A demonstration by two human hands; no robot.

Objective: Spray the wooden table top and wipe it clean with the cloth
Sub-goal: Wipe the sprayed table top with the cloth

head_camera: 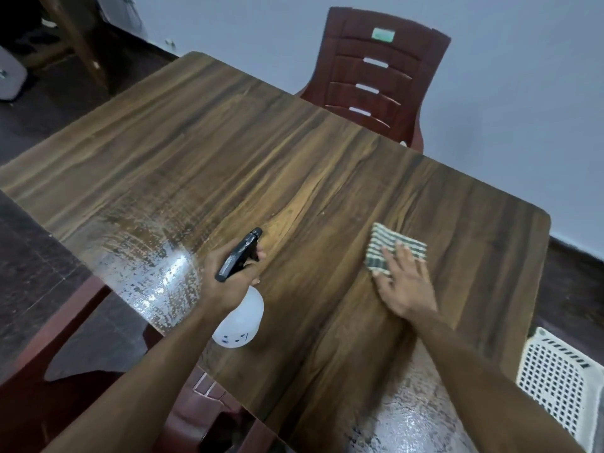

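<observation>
The wooden table top (261,165) fills the middle of the head view. Wet, shiny patches of spray lie on it at the near left and at the near right. My left hand (225,276) grips a spray bottle (240,317) with a white body and a black trigger head, held above the table's near edge with the nozzle pointing away from me. My right hand (403,284) lies flat with straight fingers on a folded green-and-white striped cloth (390,245), pressing it onto the table right of centre.
A dark red plastic chair (376,76) stands at the table's far side against a pale wall. Another red chair (98,387) sits below the near left edge. A white perforated basket (565,387) is at the right. Dark floor surrounds the table.
</observation>
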